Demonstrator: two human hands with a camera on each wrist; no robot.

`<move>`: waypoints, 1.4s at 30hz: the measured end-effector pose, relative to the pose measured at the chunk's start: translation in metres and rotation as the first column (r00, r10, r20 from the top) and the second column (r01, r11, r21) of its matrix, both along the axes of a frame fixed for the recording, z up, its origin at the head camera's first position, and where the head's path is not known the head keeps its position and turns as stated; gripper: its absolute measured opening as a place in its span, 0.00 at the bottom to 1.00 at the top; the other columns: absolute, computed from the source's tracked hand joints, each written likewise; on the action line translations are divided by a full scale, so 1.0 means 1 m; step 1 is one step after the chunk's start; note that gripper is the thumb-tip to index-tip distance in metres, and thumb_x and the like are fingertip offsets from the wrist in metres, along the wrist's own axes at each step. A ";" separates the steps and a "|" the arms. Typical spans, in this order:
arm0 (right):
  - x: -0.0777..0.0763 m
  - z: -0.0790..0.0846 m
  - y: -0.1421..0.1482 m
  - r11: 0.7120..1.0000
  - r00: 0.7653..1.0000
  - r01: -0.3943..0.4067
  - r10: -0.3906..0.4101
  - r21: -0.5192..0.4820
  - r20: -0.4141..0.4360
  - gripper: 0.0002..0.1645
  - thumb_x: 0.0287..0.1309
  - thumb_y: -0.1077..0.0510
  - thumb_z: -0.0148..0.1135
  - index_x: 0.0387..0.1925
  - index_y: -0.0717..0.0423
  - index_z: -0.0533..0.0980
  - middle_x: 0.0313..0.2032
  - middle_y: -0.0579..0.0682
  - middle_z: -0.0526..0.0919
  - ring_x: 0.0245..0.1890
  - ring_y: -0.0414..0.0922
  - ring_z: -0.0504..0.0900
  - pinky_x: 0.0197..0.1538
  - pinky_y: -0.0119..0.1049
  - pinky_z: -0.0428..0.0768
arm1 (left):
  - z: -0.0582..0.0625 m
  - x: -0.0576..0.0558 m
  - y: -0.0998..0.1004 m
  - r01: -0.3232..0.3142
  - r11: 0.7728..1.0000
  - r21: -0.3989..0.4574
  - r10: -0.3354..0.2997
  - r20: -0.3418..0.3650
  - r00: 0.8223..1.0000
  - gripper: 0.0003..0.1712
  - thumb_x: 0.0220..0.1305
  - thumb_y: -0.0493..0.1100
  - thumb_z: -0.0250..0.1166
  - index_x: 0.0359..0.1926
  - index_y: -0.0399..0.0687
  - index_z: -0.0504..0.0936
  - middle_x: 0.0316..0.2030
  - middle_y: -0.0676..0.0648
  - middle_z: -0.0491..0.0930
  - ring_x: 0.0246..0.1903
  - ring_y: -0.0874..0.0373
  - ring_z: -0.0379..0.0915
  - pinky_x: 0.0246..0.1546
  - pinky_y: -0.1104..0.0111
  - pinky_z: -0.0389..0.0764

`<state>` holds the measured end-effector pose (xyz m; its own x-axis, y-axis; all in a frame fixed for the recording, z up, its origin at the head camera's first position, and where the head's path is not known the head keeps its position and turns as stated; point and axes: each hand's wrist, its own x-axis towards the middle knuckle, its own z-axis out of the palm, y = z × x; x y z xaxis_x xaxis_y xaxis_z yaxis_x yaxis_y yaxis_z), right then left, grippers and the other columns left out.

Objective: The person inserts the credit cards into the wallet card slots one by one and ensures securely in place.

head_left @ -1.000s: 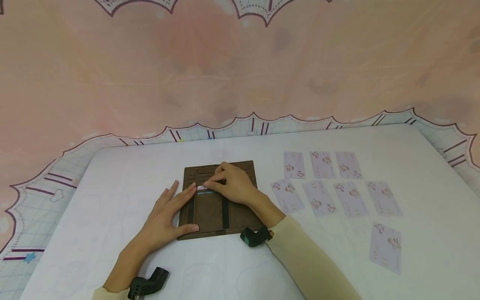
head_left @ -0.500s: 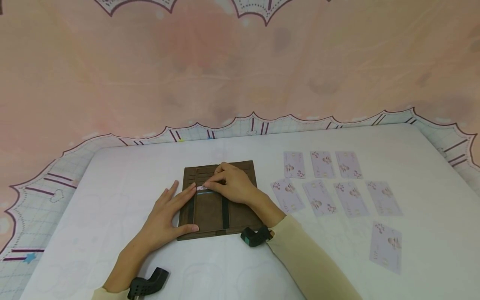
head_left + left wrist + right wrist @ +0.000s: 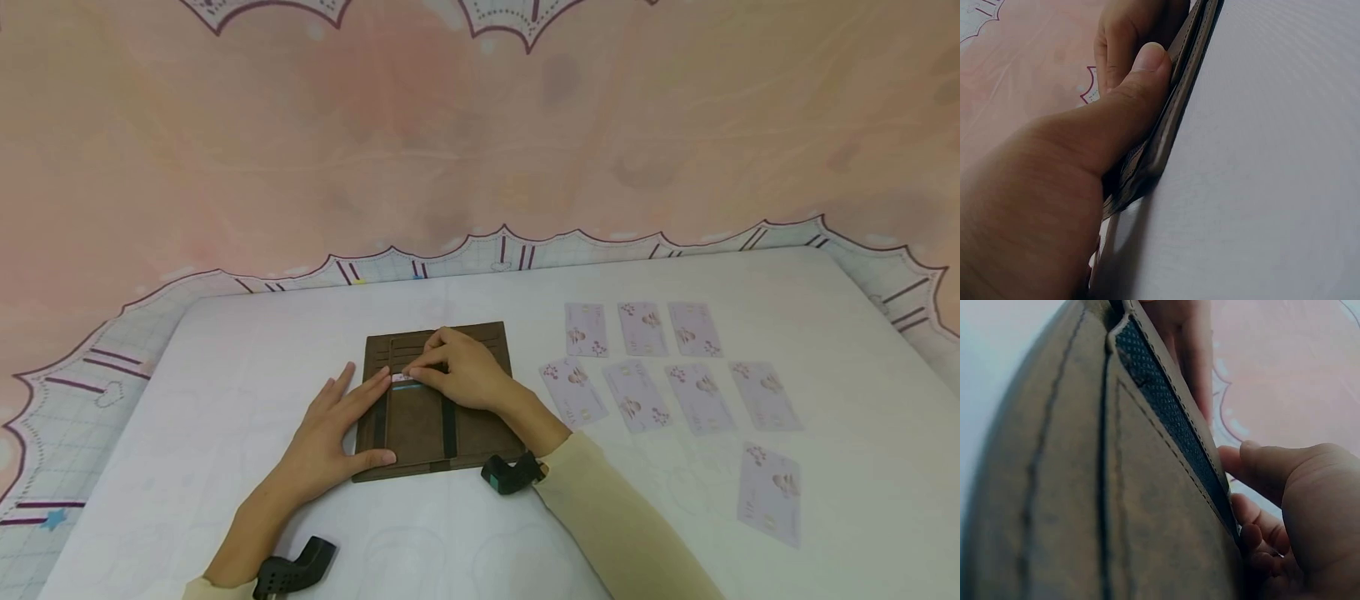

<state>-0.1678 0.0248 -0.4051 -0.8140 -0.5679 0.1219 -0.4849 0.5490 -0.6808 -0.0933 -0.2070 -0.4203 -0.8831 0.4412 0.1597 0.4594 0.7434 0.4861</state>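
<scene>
A brown wallet point(image 3: 417, 425) lies opened flat on the white table, with card slots along its upper part. From one pocket a thin strip of a card point(image 3: 401, 378) sticks out; the rest of it is hidden inside. My right hand point(image 3: 471, 372) pinches this card at its upper edge between thumb and curled fingers. Spread and fairly straight, the fingers of my left hand point(image 3: 330, 433) rest on the wallet's left side, fingertips right beside the card. In the left wrist view, the left thumb point(image 3: 1141, 81) presses on the wallet's edge. The right wrist view shows a dark-lined pocket point(image 3: 1169, 403) gaping.
Several pale printed cards point(image 3: 641, 329) lie in rows on the table point(image 3: 420, 550) to the right of the wallet. A single card point(image 3: 769, 494) lies nearer the front. Black wrist devices point(image 3: 296, 568) sit on both wrists. A patterned peach cloth point(image 3: 450, 150) hangs behind.
The head view has shifted very slightly. Both hands, the wallet and the pinched card stay practically where they were.
</scene>
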 end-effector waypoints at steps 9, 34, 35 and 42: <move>0.004 0.012 0.010 0.994 0.997 0.052 -0.046 -0.101 0.069 0.13 0.65 0.52 0.59 0.42 0.52 0.85 0.44 0.47 0.77 0.43 0.42 0.74 0.46 0.35 0.76 | -0.001 0.002 -0.002 -0.001 1.000 0.005 0.001 -0.012 1.000 0.55 0.45 0.60 0.74 0.72 0.53 0.61 0.69 0.47 0.61 0.71 0.38 0.39 0.68 0.44 0.39; 0.064 0.055 0.160 0.961 0.961 0.253 -0.263 -0.113 -0.090 0.10 0.65 0.59 0.59 0.44 0.47 0.83 0.38 0.42 0.83 0.33 0.39 0.76 0.36 0.34 0.80 | -0.003 0.003 -0.003 -0.016 1.000 0.022 0.015 0.024 1.000 0.55 0.45 0.61 0.74 0.72 0.55 0.60 0.70 0.48 0.60 0.72 0.40 0.37 0.68 0.43 0.38; 0.068 0.055 0.169 0.957 0.955 0.270 -0.280 -0.103 -0.097 0.10 0.65 0.59 0.59 0.44 0.48 0.83 0.39 0.43 0.83 0.34 0.39 0.76 0.36 0.33 0.79 | -0.003 0.003 -0.003 -0.012 1.000 0.022 0.011 0.022 1.000 0.55 0.45 0.61 0.74 0.72 0.54 0.60 0.69 0.48 0.61 0.72 0.40 0.37 0.68 0.43 0.38; 0.097 0.057 0.224 0.919 0.911 0.394 -0.392 -0.006 -0.125 0.09 0.65 0.58 0.60 0.44 0.48 0.83 0.41 0.41 0.83 0.37 0.34 0.74 0.39 0.21 0.74 | -0.001 0.000 -0.003 0.007 1.000 0.023 -0.007 -0.008 1.000 0.55 0.45 0.60 0.74 0.72 0.52 0.60 0.69 0.47 0.62 0.71 0.39 0.38 0.68 0.43 0.39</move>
<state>-0.0707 0.2486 -0.3478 -0.9516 -0.2083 0.2262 -0.3054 0.7245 -0.6179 -0.0937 -0.2097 -0.4216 -0.8784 0.4438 0.1774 0.4689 0.7285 0.4993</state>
